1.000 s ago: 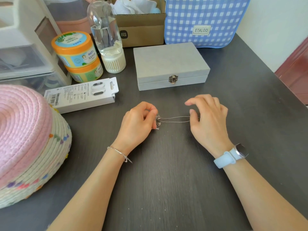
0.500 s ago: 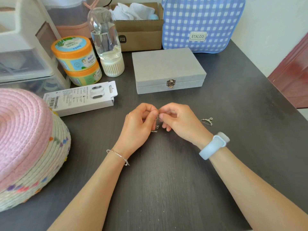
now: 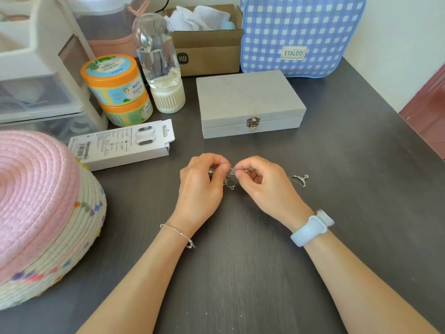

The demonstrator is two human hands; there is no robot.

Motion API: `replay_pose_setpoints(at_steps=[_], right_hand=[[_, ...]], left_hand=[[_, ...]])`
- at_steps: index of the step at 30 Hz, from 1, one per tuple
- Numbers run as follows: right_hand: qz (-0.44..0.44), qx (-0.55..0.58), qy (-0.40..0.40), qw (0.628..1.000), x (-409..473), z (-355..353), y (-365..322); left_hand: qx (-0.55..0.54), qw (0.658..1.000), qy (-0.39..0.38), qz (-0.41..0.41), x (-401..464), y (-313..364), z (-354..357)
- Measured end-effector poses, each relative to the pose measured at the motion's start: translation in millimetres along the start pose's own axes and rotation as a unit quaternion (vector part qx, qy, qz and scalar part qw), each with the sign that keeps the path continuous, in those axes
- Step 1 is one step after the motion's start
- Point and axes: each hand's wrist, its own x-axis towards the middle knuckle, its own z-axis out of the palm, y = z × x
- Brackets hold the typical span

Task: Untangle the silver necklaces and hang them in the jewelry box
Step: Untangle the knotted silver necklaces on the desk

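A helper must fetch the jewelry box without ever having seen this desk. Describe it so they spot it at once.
Start at the blue checked bag at the back of the dark table. Directly in front of it lies the jewelry box, flat, grey and closed. Unlike the brown cardboard box nearby, it has a small metal clasp on its front.

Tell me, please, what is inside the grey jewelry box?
Nothing inside shows: the jewelry box is shut, lid down and metal clasp fastened. Its contents and any hooks are hidden. The tangled necklaces are outside it, pinched between the left hand and right hand.
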Motion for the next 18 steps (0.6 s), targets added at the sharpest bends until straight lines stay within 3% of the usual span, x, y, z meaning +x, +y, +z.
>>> replay_pose_setpoints(at_steps=[9,14,18], right_hand=[[-0.014,0.000,-0.009,1.000,-1.4,-2.7,-0.2],[-0.039,-0.018,0.001,0.999,-2.6,-0.9,2.2],[-0.045,-0.013,0.023,0.999,-2.1,-0.1,4.3]], left_hand=[[-0.079,0.996,-0.025,-0.014,-0.4,8.8,-3.2],[0.036,0.999,-0.007,0.038,-1.0,6.6,-4.3],[-0.005,0.999,-0.034,-0.007,-0.8,10.1,-6.8]])
